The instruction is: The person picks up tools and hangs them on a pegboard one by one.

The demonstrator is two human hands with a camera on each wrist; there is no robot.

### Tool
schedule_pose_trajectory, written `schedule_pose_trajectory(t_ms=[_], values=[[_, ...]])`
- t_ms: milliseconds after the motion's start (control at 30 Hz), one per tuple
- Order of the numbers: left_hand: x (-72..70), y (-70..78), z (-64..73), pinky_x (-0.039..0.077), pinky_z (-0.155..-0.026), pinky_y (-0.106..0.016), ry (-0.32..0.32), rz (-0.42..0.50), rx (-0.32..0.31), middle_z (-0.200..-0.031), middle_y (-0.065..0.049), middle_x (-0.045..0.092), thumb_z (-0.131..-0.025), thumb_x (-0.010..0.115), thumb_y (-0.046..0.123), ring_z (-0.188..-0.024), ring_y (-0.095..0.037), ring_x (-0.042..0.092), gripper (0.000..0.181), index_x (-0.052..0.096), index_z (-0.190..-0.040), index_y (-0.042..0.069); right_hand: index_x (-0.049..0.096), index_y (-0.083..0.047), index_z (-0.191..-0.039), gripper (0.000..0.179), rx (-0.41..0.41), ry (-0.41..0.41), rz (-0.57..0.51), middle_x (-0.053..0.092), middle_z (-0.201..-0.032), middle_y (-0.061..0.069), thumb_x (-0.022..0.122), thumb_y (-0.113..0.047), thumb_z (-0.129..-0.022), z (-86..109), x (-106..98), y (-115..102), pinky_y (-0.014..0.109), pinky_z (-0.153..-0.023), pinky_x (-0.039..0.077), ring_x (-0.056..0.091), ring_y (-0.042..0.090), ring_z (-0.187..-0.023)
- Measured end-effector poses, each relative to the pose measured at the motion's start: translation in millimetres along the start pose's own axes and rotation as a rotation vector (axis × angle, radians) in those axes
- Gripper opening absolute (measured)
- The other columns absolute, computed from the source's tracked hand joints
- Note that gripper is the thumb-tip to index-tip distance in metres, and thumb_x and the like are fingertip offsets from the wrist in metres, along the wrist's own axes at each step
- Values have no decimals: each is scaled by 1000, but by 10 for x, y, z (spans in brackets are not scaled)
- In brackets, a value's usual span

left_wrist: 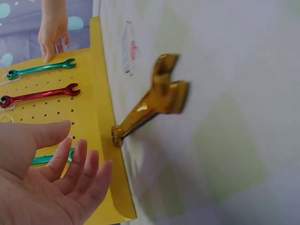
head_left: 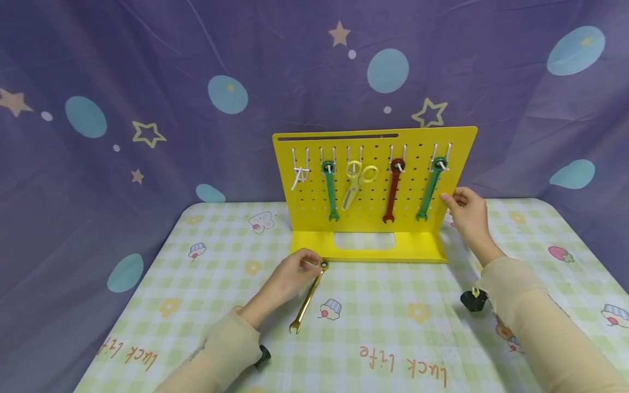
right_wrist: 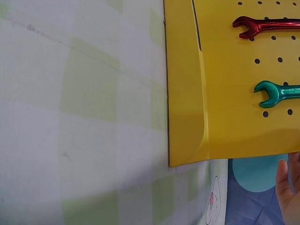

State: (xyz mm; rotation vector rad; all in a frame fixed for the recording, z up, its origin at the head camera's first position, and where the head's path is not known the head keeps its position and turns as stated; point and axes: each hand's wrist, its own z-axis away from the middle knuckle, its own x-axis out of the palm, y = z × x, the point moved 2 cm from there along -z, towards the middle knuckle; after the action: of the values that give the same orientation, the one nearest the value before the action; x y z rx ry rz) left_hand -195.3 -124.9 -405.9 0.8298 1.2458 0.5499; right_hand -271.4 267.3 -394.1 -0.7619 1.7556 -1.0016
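Observation:
A gold combination wrench slants below my left hand, its ring end near the fingertips by the front edge of the yellow pegboard stand. In the left wrist view the gold wrench is slightly blurred, its open jaw toward the camera; the left hand has loosely bent fingers, a gap from thumb to fingers and nothing between them. My right hand pinches the board's right side edge, thumb on the front, other fingers behind. Only part of the right hand shows in the right wrist view.
From the pegboard hooks hang a green wrench, yellow scissors, a red wrench and another green wrench. A white hook at the far left bears nothing. A checked cloth covers the table; a purple curtain hangs behind.

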Motion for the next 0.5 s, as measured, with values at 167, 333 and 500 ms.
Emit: schedule_pose_trajectory(t_ms=[167, 333, 500], values=[[34, -71, 63, 52, -75, -34, -11, -39, -8, -110, -4, 64, -95, 67, 14, -100, -21, 62, 22, 63, -117, 8, 60, 4, -117, 45, -7, 2, -4, 55, -79, -25, 61, -37, -98, 2, 3, 2, 27, -51, 55, 54, 9, -68], [74, -121, 108, 48, -77, -34, -16, -124, -18, -104, -3, 63, -91, 71, 11, -89, -18, 57, 26, 63, -115, 5, 59, 4, -117, 45, -4, -2, -6, 55, -80, -24, 61, -38, -98, -3, 8, 2, 26, -50, 55, 53, 6, -67], [117, -125, 147, 45, -72, -31, -58, -268, 4, -101, -3, 60, -90, 73, 9, -79, -16, 50, 30, 60, -116, 4, 59, 4, -119, 47, 9, -6, 0, 59, -87, -16, 60, -39, -98, -3, 7, -1, 26, -51, 55, 53, 5, -68]])
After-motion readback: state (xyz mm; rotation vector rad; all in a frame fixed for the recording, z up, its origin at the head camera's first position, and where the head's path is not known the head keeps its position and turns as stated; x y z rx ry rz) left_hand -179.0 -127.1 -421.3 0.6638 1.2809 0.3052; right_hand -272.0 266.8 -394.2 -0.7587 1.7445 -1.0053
